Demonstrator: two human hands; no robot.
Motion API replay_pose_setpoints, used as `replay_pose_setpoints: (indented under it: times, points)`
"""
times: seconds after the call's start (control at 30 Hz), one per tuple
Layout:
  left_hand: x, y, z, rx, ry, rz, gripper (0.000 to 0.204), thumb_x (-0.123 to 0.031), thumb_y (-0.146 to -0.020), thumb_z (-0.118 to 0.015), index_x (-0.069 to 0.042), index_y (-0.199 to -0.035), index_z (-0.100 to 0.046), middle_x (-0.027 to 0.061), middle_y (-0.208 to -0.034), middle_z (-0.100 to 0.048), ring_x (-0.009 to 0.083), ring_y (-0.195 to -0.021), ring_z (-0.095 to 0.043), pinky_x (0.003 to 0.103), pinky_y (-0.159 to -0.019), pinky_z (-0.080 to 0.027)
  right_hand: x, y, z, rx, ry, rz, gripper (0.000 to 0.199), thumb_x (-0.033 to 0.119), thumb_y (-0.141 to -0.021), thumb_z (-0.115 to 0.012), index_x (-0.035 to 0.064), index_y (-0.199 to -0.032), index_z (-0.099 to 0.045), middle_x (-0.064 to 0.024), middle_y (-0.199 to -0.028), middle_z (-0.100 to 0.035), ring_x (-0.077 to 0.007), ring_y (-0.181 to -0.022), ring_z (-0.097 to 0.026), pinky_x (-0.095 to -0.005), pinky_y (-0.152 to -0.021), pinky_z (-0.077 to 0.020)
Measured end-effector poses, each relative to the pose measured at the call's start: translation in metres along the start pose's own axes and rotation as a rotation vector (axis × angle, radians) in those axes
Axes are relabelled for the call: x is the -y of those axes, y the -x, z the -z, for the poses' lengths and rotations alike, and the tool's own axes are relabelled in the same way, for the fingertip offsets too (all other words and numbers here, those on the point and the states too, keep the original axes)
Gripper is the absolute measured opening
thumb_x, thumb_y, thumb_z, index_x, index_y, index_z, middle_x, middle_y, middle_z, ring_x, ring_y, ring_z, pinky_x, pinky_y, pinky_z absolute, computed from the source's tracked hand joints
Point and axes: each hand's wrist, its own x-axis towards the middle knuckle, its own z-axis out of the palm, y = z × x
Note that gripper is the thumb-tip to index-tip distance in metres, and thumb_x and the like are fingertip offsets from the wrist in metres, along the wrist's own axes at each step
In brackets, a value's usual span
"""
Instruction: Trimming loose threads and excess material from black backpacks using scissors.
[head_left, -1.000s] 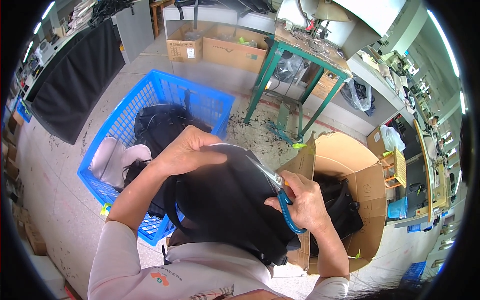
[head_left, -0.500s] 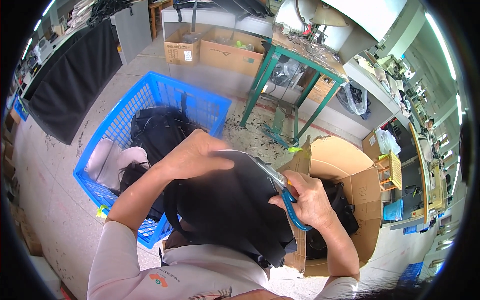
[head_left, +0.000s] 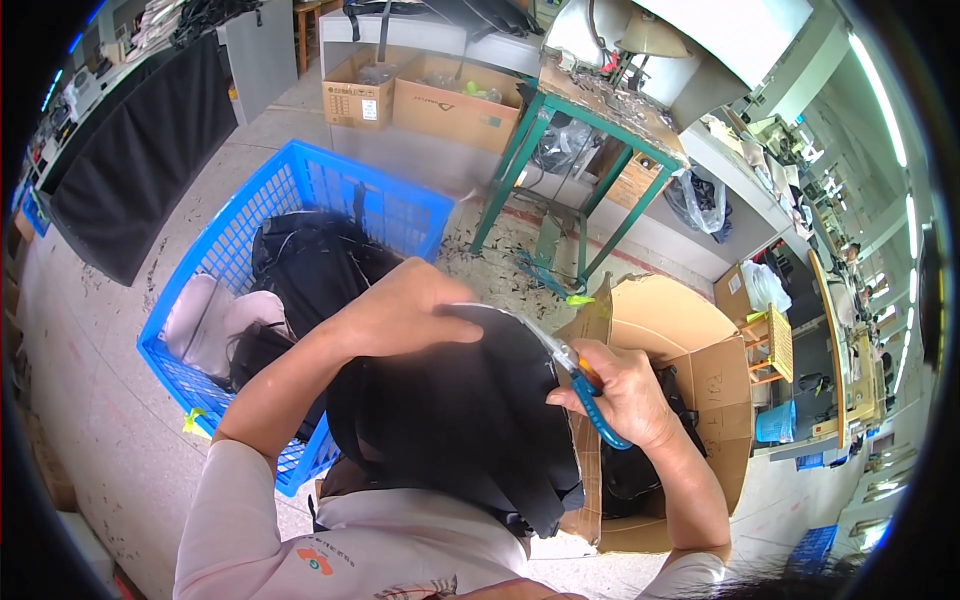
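A black fabric bag (head_left: 460,400) rests against my body. My left hand (head_left: 405,310) grips its upper edge, the thumb lying over the dark cloth and the fingertips partly hidden behind it. In my right hand (head_left: 625,395) is a pair of scissors (head_left: 594,405) with blue handles. Their metal blades point up and left, along the bag's pale-trimmed right edge. Whether the blades touch the cloth I cannot tell. More black bags (head_left: 310,260) lie in the blue plastic crate (head_left: 400,205) to the left, beside pale pink padded pieces (head_left: 195,320).
An open cardboard box (head_left: 715,400) holding black bags stands at the right. Ahead is a green-framed work table (head_left: 600,115) with dark scraps on and beneath it. Two cartons (head_left: 455,110) sit by the far bench. A yellow stool (head_left: 775,345) and blue bin (head_left: 776,422) are farther right.
My right hand and the scissors have shifted slightly to the right, and the scissors' angle has changed a little. My left hand keeps its grip on the bag.
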Motion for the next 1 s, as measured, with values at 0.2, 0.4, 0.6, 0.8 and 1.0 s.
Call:
replay_pose_setpoints:
  times: [0.2, 0.4, 0.6, 0.8, 1.0]
  points:
    - [-0.012, -0.023, -0.023, -0.23, 0.15, -0.295, 0.031, -0.01, -0.072, -0.069, 0.001, -0.098, -0.058, 0.0108, -0.091, -0.063, 0.0161, -0.086, -0.061, 0.03, -0.076, -0.047, 0.006, -0.02, -0.017, -0.113, -0.843, -0.299, 0.039, 0.004, -0.07, -0.072, 0.0032, -0.106, -0.056, 0.0081, -0.08, -0.048, -0.0026, -0.069, -0.043, -0.0162, -0.067, -0.0373]
    - [0.115, 0.032, -0.037, -0.222, 0.671, 0.104, 0.09, -0.049, -0.07, -0.067, 0.001, -0.133, -0.028, 0.0139, -0.127, -0.043, 0.0211, -0.116, -0.043, 0.031, -0.095, -0.034, -0.026, -0.011, -0.014, -0.752, -1.074, -0.177, 0.056, 0.019, -0.067, -0.063, -0.0023, -0.116, -0.048, -0.0118, -0.099, -0.059, -0.022, -0.087, -0.059, -0.0317, -0.08, -0.0473]
    - [0.136, -0.034, -0.066, -0.258, 0.759, -0.069, 0.088, -0.052, -0.074, -0.063, -0.002, -0.136, -0.027, 0.009, -0.132, -0.04, 0.0175, -0.115, -0.044, 0.031, -0.095, -0.034, -0.006, -0.014, -0.045, -0.828, -1.601, 0.439, 0.051, 0.014, -0.073, -0.055, 0.001, -0.121, -0.045, -0.0178, -0.112, -0.054, -0.029, -0.099, -0.056, -0.0393, -0.087, -0.046]
    - [0.091, -0.041, -0.025, -0.359, 0.752, 0.018, 0.022, -0.006, -0.079, -0.059, -0.002, -0.101, -0.061, -0.0008, -0.08, -0.06, 0.0067, -0.067, -0.054, 0.021, -0.059, -0.044, -0.007, 0.028, -0.042, -0.941, -1.627, 0.347, 0.049, 0.002, -0.072, -0.056, 0.0025, -0.12, -0.046, -0.0152, -0.107, -0.055, -0.0231, -0.092, -0.057, -0.0363, -0.082, -0.0473]
    - [0.026, -0.015, 0.061, -0.101, 0.339, 0.021, 0.025, -0.006, -0.065, -0.073, 0.005, -0.086, -0.064, 0.0004, -0.078, -0.063, 0.0075, -0.072, -0.055, 0.022, -0.068, -0.045, -0.029, 0.089, -0.045, -0.631, -0.943, -0.329, 0.052, 0.011, -0.067, -0.078, 0.0026, -0.111, -0.052, 0.002, -0.074, -0.052, -0.0058, -0.065, -0.047, -0.0185, -0.06, -0.0393]
